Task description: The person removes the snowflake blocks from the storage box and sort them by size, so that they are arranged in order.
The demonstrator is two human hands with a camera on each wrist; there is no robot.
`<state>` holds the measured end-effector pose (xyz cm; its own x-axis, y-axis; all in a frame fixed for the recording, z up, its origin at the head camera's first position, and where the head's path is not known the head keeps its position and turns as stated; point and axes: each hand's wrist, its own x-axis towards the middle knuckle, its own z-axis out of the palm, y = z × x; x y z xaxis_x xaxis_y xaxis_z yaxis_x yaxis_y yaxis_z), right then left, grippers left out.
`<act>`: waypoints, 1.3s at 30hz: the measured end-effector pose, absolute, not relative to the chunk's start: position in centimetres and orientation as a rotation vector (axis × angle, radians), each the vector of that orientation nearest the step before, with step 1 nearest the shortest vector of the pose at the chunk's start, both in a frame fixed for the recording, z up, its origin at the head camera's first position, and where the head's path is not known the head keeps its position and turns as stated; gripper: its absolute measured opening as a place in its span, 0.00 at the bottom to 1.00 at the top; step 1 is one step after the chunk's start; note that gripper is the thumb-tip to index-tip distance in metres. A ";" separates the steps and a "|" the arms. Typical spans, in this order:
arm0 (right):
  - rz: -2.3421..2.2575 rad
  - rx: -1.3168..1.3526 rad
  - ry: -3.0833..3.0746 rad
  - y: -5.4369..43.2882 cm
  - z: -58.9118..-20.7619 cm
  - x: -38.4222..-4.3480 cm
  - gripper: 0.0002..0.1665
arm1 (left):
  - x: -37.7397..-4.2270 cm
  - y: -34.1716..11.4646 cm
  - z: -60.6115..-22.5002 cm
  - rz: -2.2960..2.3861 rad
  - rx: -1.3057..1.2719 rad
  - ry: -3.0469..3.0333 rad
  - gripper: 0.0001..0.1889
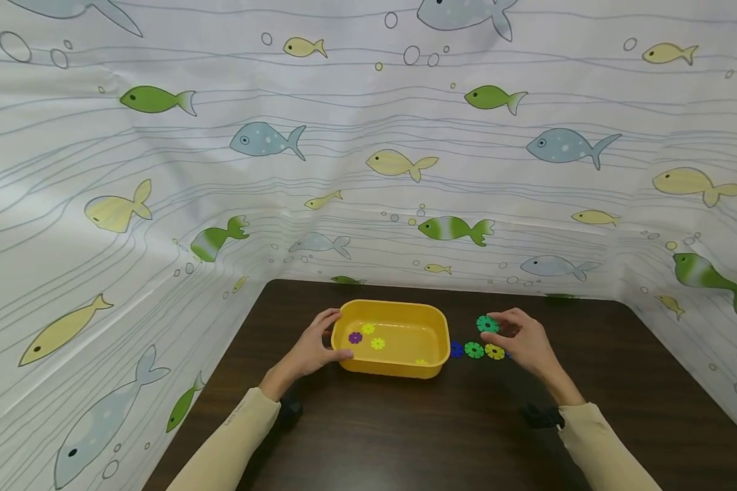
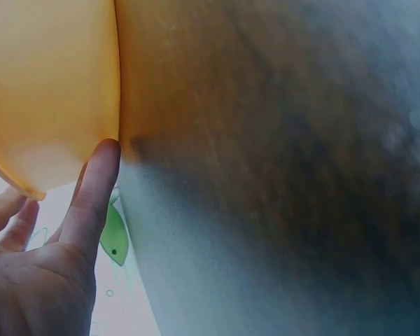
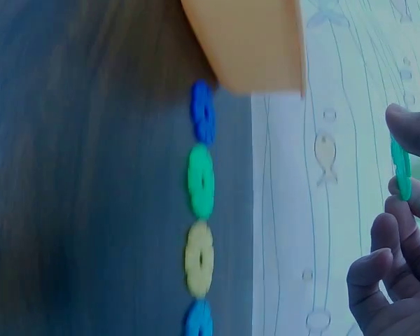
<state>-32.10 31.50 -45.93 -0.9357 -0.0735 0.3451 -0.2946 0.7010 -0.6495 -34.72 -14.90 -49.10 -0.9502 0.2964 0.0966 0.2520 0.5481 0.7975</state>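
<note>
Our left hand point(image 1: 310, 350) grips the yellow rectangular plastic basin point(image 1: 393, 369), and our right hand point(image 1: 526, 344), pinching a green flower-shaped plastic disc point(image 1: 487, 324) right of it, should move gently, clear of the coloured disc row point(image 1: 474, 350).

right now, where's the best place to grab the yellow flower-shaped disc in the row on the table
Probably by its near and far edges, coming from above: the yellow flower-shaped disc lies flat, and the neighbouring green disc and blue disc crowd its left and right sides.
</note>
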 end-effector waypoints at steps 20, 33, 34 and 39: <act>0.859 0.062 -2.849 39.3 -49.6 -31.7 0.34 | -34.6 -15.2 -49.3 1.385 0.466 2.730 0.47; 0.783 -0.023 -2.986 41.3 -50.2 -31.6 0.38 | -34.6 -15.0 -49.3 1.399 0.456 2.727 0.48; 0.784 -0.024 -2.988 41.4 -50.1 -31.7 0.39 | -34.6 -15.0 -49.3 1.401 0.456 2.727 0.48; 0.803 -0.058 -3.014 41.4 -50.0 -31.8 0.40 | -34.7 -14.9 -49.2 1.395 0.462 2.725 0.48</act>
